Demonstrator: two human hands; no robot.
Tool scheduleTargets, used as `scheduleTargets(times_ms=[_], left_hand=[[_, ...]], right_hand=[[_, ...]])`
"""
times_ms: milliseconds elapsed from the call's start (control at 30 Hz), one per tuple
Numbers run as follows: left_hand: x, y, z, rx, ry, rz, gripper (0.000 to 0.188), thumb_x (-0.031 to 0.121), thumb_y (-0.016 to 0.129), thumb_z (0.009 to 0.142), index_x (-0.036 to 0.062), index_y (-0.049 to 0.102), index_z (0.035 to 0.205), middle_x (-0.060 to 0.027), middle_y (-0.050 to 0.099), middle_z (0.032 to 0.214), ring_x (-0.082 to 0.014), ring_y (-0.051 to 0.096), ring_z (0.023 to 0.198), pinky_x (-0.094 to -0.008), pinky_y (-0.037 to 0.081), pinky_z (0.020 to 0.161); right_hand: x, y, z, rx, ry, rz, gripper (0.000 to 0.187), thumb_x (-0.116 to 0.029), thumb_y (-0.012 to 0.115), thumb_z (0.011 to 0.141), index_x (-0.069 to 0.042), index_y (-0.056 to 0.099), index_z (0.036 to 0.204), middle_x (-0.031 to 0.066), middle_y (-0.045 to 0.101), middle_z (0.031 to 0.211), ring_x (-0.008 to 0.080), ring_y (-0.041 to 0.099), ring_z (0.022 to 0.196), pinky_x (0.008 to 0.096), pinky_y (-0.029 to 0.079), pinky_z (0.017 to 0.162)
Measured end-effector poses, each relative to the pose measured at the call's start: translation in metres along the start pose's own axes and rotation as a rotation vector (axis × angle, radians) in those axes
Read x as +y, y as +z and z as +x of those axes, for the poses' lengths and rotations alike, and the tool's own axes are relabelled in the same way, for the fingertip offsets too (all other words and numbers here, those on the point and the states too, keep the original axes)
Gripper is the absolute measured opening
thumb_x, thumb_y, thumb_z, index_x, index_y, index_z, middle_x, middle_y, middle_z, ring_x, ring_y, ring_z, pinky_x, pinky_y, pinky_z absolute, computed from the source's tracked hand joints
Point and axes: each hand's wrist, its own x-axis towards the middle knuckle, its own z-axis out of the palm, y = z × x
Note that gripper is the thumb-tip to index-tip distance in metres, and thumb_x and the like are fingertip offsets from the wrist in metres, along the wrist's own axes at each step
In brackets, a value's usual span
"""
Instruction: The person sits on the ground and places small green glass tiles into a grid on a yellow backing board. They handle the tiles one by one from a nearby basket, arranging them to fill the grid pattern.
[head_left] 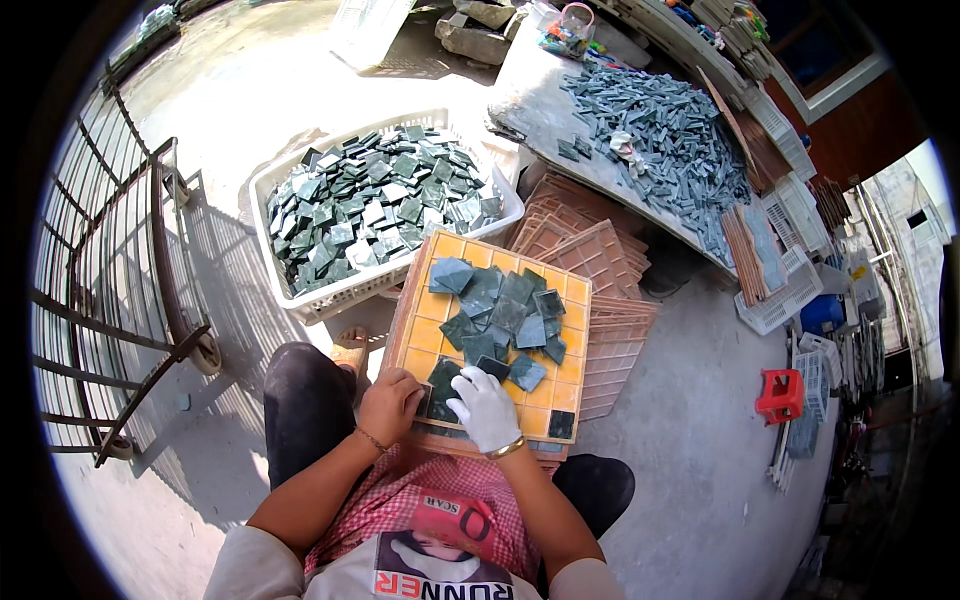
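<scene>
A yellow grid tray (572,345) lies in front of me, tilted, with a loose heap of dark green square stone tiles (508,312) on it. One tile (562,425) sits in its near right corner cell, and further tiles (443,384) lie at the near left. My bare left hand (392,405) is at the tray's near left corner, fingers curled beside a dark tile; what they grip is hidden. My right hand (488,412), in a white glove, rests over the near tiles with its fingers bent and somewhat apart, touching a tile.
Beyond the tray stands a white plastic crate (262,190) full of square tiles. Brown grid trays (610,340) are stacked at its right. A board (530,110) further right carries many narrow stone strips. A metal-barred cart (165,270) is at left, a red stool (780,396) at right.
</scene>
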Motion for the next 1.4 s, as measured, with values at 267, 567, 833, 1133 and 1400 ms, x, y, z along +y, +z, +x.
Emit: scheduleTargets(times_ms=[267,567,833,1133,1400], left_hand=[[-0.008,0.008,0.033,-0.089,0.173,0.047,0.040,0.008,0.069,0.068,0.0071,0.056,0.106,-0.0106,0.054,0.105,-0.0301,0.055,0.095,-0.0371,0.045,0.082],[-0.008,0.008,0.050,-0.257,0.147,0.101,0.049,0.013,0.074,0.066,0.0055,0.053,0.110,-0.0105,0.049,0.107,-0.0297,0.053,0.099,-0.0357,0.045,0.084],[-0.014,0.019,0.047,-0.190,0.196,0.042,0.039,0.013,0.070,0.069,0.0057,0.056,0.105,-0.0091,0.050,0.103,-0.0276,0.054,0.096,-0.0346,0.046,0.080],[-0.016,0.025,0.050,0.012,0.088,0.011,0.025,0.008,0.065,0.072,0.0057,0.060,0.096,-0.0087,0.054,0.095,-0.0263,0.056,0.085,-0.0346,0.047,0.073],[-0.026,-0.020,0.058,0.450,-0.224,-0.364,0.014,0.003,0.060,0.075,0.0010,0.064,0.089,-0.0086,0.060,0.083,-0.0154,0.056,0.064,-0.0263,0.046,0.061]], right_hand=[[-0.005,-0.003,0.015,0.007,0.105,0.040,0.038,-0.014,0.068,0.070,-0.010,0.052,0.105,0.0101,0.053,0.108,0.0305,0.054,0.095,0.0389,0.046,0.079],[0.031,-0.030,0.006,0.094,0.309,-0.003,0.040,-0.012,0.071,0.066,-0.005,0.056,0.103,0.0128,0.054,0.110,0.0303,0.053,0.100,0.0376,0.044,0.085],[0.035,-0.017,-0.001,0.146,0.335,0.057,0.035,-0.010,0.069,0.068,-0.005,0.057,0.100,0.0125,0.056,0.102,0.0307,0.054,0.096,0.0386,0.045,0.082],[0.023,-0.040,0.011,0.169,0.393,-0.071,0.030,-0.013,0.065,0.073,-0.007,0.056,0.101,0.0138,0.056,0.100,0.0321,0.055,0.093,0.0390,0.045,0.078],[0.018,-0.027,0.049,0.065,0.294,-0.193,0.032,-0.015,0.067,0.072,-0.011,0.054,0.101,0.0084,0.052,0.112,0.0282,0.055,0.099,0.0384,0.048,0.078]])
